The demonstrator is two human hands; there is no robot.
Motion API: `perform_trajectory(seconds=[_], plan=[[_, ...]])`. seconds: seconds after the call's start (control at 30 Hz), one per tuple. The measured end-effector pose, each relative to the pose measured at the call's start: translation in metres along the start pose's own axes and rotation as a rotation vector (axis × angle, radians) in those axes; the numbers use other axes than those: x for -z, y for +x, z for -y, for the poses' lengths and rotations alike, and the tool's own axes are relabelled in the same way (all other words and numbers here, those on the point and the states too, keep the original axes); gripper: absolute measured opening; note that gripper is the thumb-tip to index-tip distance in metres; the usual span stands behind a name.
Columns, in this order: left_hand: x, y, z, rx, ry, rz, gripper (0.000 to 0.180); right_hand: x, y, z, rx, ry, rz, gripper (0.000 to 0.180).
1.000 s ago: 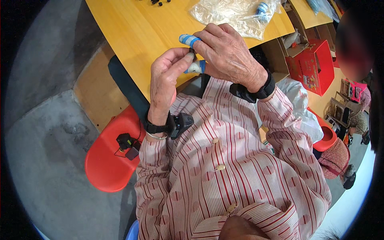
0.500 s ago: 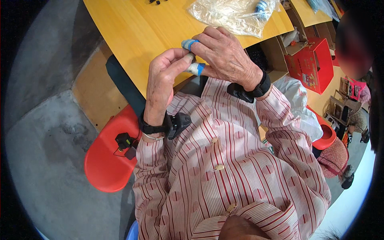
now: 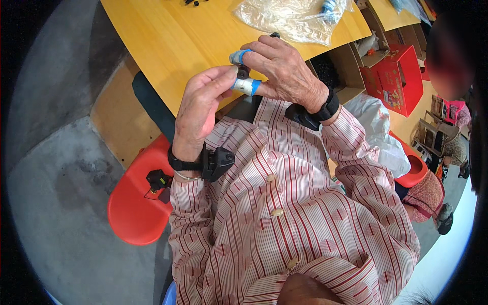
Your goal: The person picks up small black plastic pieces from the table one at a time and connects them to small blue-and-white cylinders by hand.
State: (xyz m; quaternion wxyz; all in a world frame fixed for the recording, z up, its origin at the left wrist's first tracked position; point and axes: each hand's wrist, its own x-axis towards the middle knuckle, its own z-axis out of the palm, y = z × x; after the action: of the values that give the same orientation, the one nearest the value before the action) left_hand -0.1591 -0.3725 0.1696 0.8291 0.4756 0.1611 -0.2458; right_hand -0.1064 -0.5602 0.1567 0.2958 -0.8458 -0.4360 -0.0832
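A small round black part (image 3: 243, 72) with a hole-like centre sits between the fingertips of both hands, over the near edge of the yellow table (image 3: 168, 46). My right hand (image 3: 284, 66) pinches it between thumb and index finger, both wrapped in blue and white tape. From the other side my left hand (image 3: 201, 99) closes on it, thumb tip against its edge; its other fingertips are partly hidden. Another dark piece (image 3: 275, 35) shows past the curled fingers of my right hand; whether they hold it is unclear.
A clear plastic bag (image 3: 290, 20) with a blue-and-white roll lies on the table; several small black parts (image 3: 196, 3) are at its far edge. Right of it stand a cardboard box (image 3: 351, 68) of black pieces and a red box (image 3: 401, 79). A red stool (image 3: 137, 203) is at left.
My left hand has shifted slightly left and down, and the round black part now shows between the fingertips. The dark piece past my right fingers has come into sight.
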Motion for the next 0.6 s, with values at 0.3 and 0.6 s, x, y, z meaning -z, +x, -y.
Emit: perform_trajectory(seconds=[0.3,0.6], plan=[[-0.0043,-0.0009,-0.0019,-0.074,0.175,0.017,0.026,-0.001,-0.0019,0.0022,0.002,0.04,-0.019,0.037],[-0.0059,0.0003,0.0007,-0.073,0.238,-0.031,0.025,-0.0031,-0.0081,0.0055,0.006,0.092,-0.03,0.036]])
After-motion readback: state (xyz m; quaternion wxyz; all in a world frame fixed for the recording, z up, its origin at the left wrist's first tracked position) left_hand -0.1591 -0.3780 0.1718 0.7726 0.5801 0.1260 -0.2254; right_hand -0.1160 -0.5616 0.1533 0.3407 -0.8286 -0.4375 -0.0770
